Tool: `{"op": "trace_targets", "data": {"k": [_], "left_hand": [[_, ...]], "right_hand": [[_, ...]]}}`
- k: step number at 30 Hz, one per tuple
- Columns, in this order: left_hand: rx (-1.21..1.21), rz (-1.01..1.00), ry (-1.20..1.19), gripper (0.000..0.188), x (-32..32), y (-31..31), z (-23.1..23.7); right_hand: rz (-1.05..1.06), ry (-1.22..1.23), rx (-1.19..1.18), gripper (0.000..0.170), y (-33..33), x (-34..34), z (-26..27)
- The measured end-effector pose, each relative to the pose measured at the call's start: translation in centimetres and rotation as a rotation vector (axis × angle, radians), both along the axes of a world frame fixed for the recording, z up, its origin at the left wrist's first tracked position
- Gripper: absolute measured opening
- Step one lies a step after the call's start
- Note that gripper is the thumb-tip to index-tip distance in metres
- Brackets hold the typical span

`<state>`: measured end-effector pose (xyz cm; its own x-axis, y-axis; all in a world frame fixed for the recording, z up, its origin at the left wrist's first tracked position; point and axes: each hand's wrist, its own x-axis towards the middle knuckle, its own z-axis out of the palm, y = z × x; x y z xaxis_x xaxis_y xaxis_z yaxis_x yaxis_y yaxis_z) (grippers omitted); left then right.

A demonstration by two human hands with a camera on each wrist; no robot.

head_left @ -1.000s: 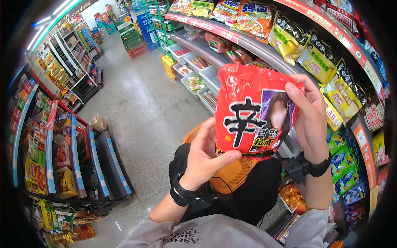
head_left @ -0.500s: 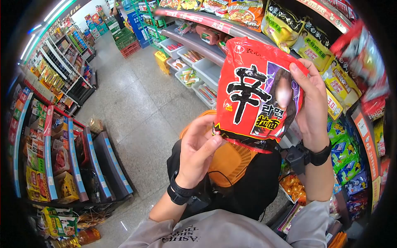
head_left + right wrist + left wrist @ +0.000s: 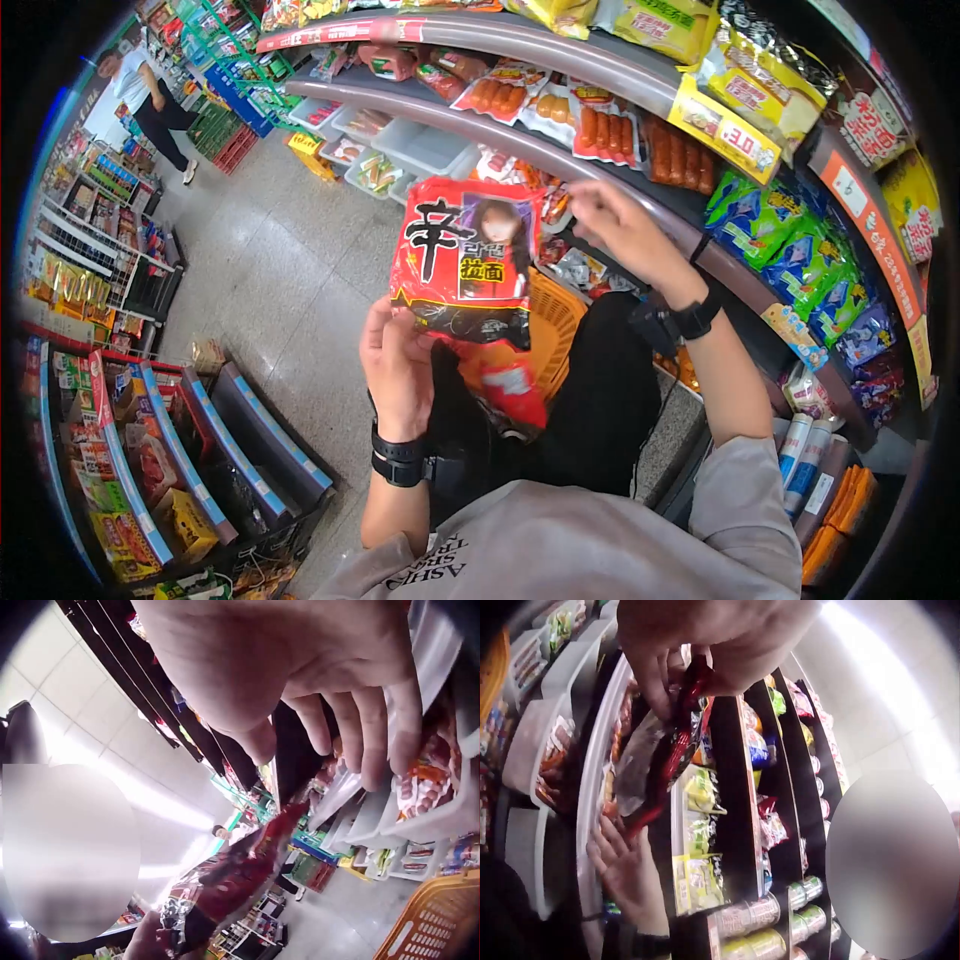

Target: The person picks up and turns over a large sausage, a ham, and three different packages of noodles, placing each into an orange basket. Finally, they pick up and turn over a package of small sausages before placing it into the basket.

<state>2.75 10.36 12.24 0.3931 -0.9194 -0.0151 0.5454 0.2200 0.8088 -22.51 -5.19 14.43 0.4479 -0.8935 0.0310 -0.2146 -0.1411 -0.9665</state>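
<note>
In the head view, a red instant noodle packet (image 3: pixel 425 275) is held face up by my left hand (image 3: pixel 397 375), which pinches its lower left edge. The left wrist view shows this packet (image 3: pixel 664 772) nearly edge-on under the fingers. My right hand (image 3: pixel 635 240) is off the packet, to its right, before the sausage shelf, fingers loosely bent with nothing in them. Its fingers (image 3: pixel 371 735) spread in the right wrist view. A second, blurred red packet (image 3: pixel 515 390) shows below the held one, over the orange basket (image 3: pixel 555 325) between the knees.
Sausage packs (image 3: pixel 605 130) lie on the shelf ahead, with yellow noodle packets (image 3: pixel 755 75) above. Plastic bins (image 3: pixel 425 150) stand below it. Green bags (image 3: pixel 770 230) hang on the right. At left is a low shelf rack (image 3: pixel 205 440). A person (image 3: pixel 150 100) stands in the far aisle.
My right hand has let go of the noodle packet; the left has brought it lower and leftward. A blurred red packet at the upper right half a second ago; one now shows over the basket.
</note>
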Motion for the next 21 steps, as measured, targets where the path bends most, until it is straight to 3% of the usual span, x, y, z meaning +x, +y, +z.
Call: {"op": "trace_targets", "data": {"k": [3,4,6,8,10,18,21], "left_hand": [[0.085,0.065,-0.097,0.014,0.4,0.3,-0.1],[0.097,0.087,-0.213,0.013,0.7,0.7,-1.4],[0.163,0.114,-0.106,0.016,0.9,0.5,-3.3],[0.161,0.124,-0.073,0.019,0.1,0.4,-2.7],[0.163,0.118,-0.080,0.020,0.3,0.5,-3.7],[0.136,0.196,0.028,0.019,1.8,1.6,-4.9],[0.124,0.282,0.034,0.017,3.5,1.9,-5.8]], "right_hand": [[0.141,-0.052,-0.023,0.035,0.9,0.1,-2.6],[0.060,-0.176,0.034,0.036,1.5,0.9,-3.9],[0.189,-0.134,0.143,0.035,0.2,0.9,-6.5],[0.267,-0.060,0.174,0.031,0.6,2.2,-5.0],[0.284,-0.071,0.124,0.028,-0.7,3.6,-6.1],[0.341,0.062,0.290,0.018,-5.3,8.7,-9.1],[0.359,0.140,0.465,0.018,-7.5,11.4,-12.2]]}}
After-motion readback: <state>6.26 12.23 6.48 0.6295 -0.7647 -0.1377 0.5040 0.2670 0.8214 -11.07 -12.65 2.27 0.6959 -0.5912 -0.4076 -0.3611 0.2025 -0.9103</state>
